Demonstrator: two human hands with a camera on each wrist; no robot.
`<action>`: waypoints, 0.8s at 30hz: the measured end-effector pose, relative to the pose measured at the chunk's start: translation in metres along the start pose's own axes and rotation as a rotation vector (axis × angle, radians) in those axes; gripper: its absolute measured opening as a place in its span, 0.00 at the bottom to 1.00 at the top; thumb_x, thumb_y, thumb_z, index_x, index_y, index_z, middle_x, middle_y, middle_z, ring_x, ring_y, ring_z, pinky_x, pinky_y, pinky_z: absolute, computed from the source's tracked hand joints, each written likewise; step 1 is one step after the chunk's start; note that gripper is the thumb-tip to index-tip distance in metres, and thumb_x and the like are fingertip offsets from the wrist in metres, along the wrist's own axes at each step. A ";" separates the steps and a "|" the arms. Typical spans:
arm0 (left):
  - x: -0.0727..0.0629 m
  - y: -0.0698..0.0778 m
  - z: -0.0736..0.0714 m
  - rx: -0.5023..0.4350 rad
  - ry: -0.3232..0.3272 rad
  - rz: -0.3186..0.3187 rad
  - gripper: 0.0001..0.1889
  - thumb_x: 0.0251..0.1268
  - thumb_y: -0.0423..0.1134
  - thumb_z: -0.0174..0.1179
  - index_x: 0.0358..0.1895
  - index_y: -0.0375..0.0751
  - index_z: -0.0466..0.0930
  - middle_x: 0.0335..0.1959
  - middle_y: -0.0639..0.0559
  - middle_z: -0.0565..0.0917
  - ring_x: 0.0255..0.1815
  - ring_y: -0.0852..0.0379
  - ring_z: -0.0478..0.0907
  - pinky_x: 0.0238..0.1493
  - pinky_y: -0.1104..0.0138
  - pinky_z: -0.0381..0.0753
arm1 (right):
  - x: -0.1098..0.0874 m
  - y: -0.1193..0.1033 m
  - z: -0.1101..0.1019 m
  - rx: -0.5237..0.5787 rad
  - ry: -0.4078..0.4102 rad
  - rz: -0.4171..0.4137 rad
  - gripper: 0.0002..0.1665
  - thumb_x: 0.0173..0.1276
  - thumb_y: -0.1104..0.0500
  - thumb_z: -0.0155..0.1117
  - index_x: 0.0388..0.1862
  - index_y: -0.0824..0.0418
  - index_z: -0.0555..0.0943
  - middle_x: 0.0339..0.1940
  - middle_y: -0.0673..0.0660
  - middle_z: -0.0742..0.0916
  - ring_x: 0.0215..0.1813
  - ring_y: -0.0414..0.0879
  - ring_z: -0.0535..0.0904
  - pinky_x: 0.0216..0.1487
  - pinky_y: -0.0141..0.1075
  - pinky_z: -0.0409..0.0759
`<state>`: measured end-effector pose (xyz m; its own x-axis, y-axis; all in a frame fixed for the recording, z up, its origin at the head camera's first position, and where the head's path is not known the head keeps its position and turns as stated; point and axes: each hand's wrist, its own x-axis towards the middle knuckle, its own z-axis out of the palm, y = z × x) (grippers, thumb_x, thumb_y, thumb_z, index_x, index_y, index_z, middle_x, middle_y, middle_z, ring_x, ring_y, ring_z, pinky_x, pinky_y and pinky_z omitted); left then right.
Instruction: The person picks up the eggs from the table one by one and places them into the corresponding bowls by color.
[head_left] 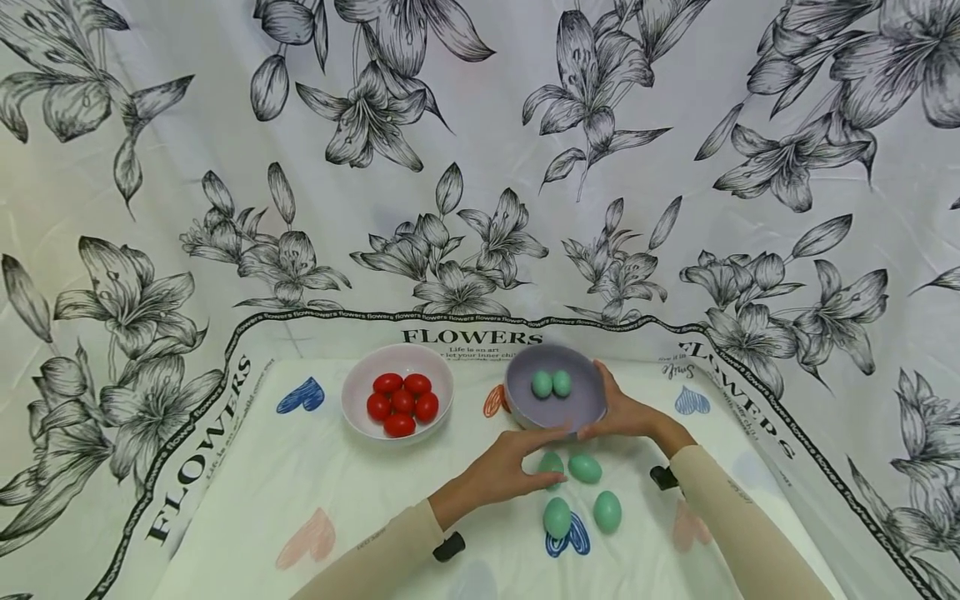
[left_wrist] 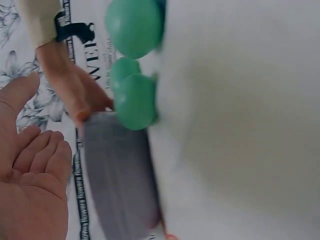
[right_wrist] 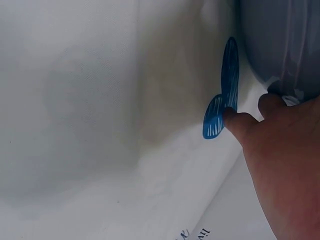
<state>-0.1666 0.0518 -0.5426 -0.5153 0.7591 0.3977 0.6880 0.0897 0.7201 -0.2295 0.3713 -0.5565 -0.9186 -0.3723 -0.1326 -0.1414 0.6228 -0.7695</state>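
My right hand [head_left: 626,412] holds the right side of a purple bowl [head_left: 558,358], its thumb toward the bowl's front. Two green eggs [head_left: 542,384] lie inside. The left hand [head_left: 498,475] is in front of the bowl with thumb and fingers spread apart, gripping nothing; its palm shows in the left wrist view. Close to its fingertips is a green egg [head_left: 552,467], partly hidden. More loose ones lie on the cloth, among them a green egg [head_left: 585,468] near the bowl and a green egg [head_left: 607,512] farther right.
Left of the purple bowl stands a pale pinkish bowl [head_left: 356,400] with several red eggs [head_left: 402,402]. A white cloth [head_left: 375,492] printed with hearts covers the table. Behind it hangs a flower-patterned curtain [head_left: 510,150]. Each wrist wears a dark strap [left_wrist: 75,31].
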 end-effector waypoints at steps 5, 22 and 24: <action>-0.011 -0.015 0.013 0.008 -0.020 -0.081 0.36 0.72 0.44 0.71 0.80 0.44 0.69 0.77 0.53 0.74 0.76 0.59 0.71 0.73 0.63 0.75 | 0.002 0.006 0.000 0.008 0.000 0.005 0.91 0.51 0.46 0.89 0.86 0.58 0.23 0.86 0.74 0.42 0.83 0.75 0.49 0.78 0.72 0.55; -0.015 -0.034 0.028 0.089 0.015 -0.273 0.31 0.68 0.43 0.75 0.72 0.46 0.79 0.69 0.57 0.82 0.70 0.60 0.77 0.71 0.63 0.77 | 0.001 0.001 0.001 -0.003 0.006 0.028 0.91 0.51 0.46 0.89 0.86 0.59 0.24 0.85 0.76 0.44 0.82 0.76 0.52 0.78 0.71 0.57; -0.016 -0.035 0.027 0.100 0.018 -0.294 0.31 0.67 0.45 0.76 0.71 0.46 0.80 0.68 0.57 0.83 0.70 0.60 0.78 0.71 0.64 0.77 | 0.001 0.001 0.000 -0.005 0.010 0.024 0.91 0.50 0.46 0.89 0.86 0.60 0.24 0.85 0.76 0.44 0.82 0.76 0.52 0.78 0.71 0.57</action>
<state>-0.1686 0.0538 -0.5897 -0.7081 0.6798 0.1907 0.5540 0.3675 0.7470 -0.2301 0.3715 -0.5574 -0.9254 -0.3503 -0.1446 -0.1212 0.6350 -0.7629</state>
